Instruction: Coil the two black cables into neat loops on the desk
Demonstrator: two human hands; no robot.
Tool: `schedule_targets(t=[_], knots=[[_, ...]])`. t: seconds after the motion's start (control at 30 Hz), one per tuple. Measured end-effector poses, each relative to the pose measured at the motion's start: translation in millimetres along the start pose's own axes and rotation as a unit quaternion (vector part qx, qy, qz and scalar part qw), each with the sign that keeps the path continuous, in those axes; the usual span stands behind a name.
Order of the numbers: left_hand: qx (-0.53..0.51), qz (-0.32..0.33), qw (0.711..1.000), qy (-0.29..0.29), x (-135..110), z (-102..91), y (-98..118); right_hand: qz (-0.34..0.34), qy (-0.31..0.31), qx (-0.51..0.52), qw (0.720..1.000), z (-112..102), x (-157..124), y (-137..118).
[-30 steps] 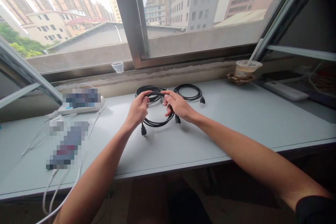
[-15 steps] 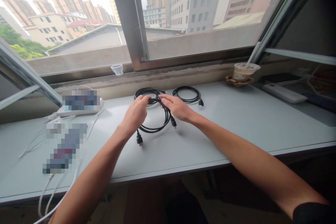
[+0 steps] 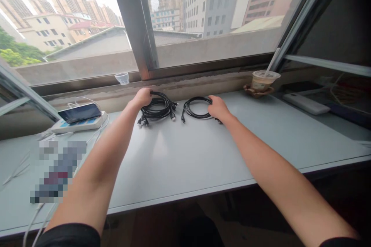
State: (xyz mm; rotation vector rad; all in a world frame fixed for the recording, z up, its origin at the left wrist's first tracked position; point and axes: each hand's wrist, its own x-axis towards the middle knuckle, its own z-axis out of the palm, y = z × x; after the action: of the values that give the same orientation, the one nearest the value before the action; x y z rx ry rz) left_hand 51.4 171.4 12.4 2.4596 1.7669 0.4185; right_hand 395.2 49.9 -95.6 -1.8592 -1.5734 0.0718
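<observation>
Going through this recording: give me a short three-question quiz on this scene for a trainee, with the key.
1. True or false: the right hand rests on the black cable coil nearer the drink cup.
2. What lies on the white power strip? A) a phone B) a wristwatch C) a pair of scissors
3. Fill in the blank: the small clear plastic cup stands on the window ____.

Key: 1 true; 2 A; 3 sill
</observation>
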Motion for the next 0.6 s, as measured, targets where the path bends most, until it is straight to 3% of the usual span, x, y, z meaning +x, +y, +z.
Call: schedule_targets(t=[0.13,0.27,0.37,0.53,0.6], knots=[[0.02,-0.014,0.999,-0.038,0.8,16.3,2.1,0.028,0.003,0.143,0.989,-1.6,7.7,-3.0],[0.039,-0.013,0.997,-0.065,-2.6,20.5,-1.3,0.049,0.011,0.268,0.962,-9.0,7.9,-14.0],[0.047,-0.013,0.996,-0.069,-5.1,17.5,-1.6,0.038,0.014,0.307,0.951,-17.5,4.5,-22.9],[0.047,-0.042,0.996,-0.055,-8.7,0.9,6.7,0.01,-0.034,0.395,0.918,-37.3,-3.2,-39.9],[0.045,-0.056,0.997,-0.014,-17.0,-5.8,13.4,-0.012,-0.049,0.437,0.898,-43.1,-8.1,-50.4]])
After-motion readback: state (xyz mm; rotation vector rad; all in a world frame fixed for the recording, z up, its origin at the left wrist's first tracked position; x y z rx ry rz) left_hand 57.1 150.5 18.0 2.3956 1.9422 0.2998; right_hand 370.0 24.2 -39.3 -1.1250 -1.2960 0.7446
